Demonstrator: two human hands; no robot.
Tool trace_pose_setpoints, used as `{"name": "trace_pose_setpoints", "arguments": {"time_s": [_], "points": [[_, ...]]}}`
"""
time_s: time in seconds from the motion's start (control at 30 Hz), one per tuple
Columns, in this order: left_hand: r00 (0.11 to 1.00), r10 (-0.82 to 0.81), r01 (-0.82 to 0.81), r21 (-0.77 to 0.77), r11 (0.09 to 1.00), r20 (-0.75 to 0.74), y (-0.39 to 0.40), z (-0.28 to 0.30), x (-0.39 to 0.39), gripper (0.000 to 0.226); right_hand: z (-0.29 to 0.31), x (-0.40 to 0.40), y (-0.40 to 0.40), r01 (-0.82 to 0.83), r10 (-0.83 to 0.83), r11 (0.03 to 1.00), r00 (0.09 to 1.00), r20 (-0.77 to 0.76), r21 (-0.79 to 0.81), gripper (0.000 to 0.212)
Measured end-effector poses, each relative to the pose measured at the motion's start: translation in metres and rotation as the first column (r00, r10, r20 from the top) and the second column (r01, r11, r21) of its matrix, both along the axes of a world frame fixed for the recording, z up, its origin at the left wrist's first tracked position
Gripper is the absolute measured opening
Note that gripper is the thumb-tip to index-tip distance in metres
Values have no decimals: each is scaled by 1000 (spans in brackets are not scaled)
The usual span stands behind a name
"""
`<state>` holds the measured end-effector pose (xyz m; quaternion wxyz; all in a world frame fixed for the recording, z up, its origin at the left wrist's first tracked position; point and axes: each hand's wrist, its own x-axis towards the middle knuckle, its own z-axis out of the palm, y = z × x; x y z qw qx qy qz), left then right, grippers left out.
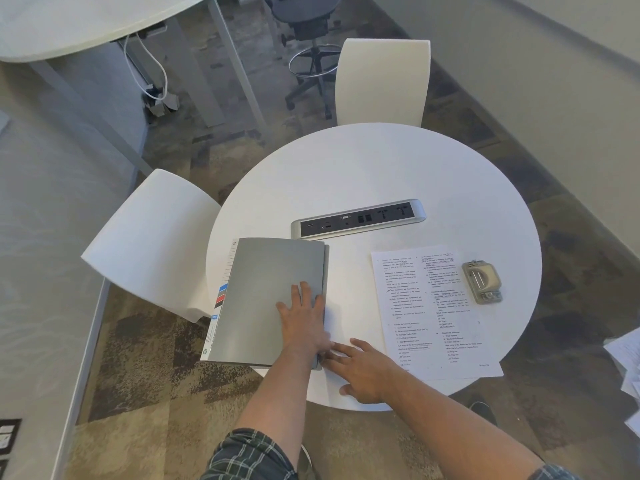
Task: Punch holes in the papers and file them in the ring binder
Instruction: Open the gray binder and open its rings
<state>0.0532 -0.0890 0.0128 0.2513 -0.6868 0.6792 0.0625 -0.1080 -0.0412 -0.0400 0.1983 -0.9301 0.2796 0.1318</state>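
Closed grey ring binder (263, 299) on the round white desk (398, 168), both hands at its right edge.

The ring binder lies flat at the desk's near left, its left side overhanging the rim, with coloured divider tabs (221, 297) showing along its left edge. The left hand (303, 320) rests palm-down on the cover near the right edge, fingers straight and spread, gripping nothing. The right hand (360, 370) lies flat on the desk just beside the binder's near right corner, fingers extended toward that corner, holding nothing. To the right, well apart from the binder, printed papers (433, 313) lie flat, and a beige hole punch (482, 281) sits just beside their upper right edge. Beyond the binder, a power strip (358, 218) is set into the desk. Two white chairs (381, 81) stand at the desk.
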Motion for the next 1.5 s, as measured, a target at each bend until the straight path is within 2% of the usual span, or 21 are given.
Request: {"name": "trace_pose_setpoints", "arguments": {"time_s": [0.23, 0.5, 0.67, 0.87, 0.97, 1.1, 1.2, 1.37, 1.5], "points": [[994, -81, 81, 6, 997, -69, 5, -2, -3, 58, -3, -1, 2, 21, -22, 1000, 999, 25, 4, 76], [989, -141, 140, -28, 990, -35, -1, -2, 3, 49, -6, 0, 2, 16, -16, 1000, 1000, 13, -23, 80], [971, -239, 239, -18, 971, 16, -8, 1, 4, 44, -5, -1, 1, 19, -18, 1000, 1000, 17, -19, 80], [956, -278, 282, -27, 959, 95, -16, 7, -2, 47, -5, 0, 1, 21, -21, 1000, 1000, 11, -17, 78], [967, -225, 232, -48, 972, 121, -18, 13, -5, 66, -5, -2, 0, 0, 0, 1000, 1000, 26, -26, 76], [999, -17, 23, -117, 993, 51, -21, 28, -7, 87, -1, -2, -2, -28, 29, 999, 999, 32, -39, 74], [993, 105, -112, -121, 986, -62, -26, 40, -6, 90, 4, -1, -4, -40, 41, 999, 999, 27, -34, 73], [950, 161, -195, -105, 975, -269, -31, 67, -2, 86, 12, -2, -6, -46, 49, 997, 998, 50, -63, 66], [939, 161, -200, -103, 974, -304, -35, 92, -5, 87, 25, -9, -11, 36, -25, 991, 997, 78, -132, 57]]}}
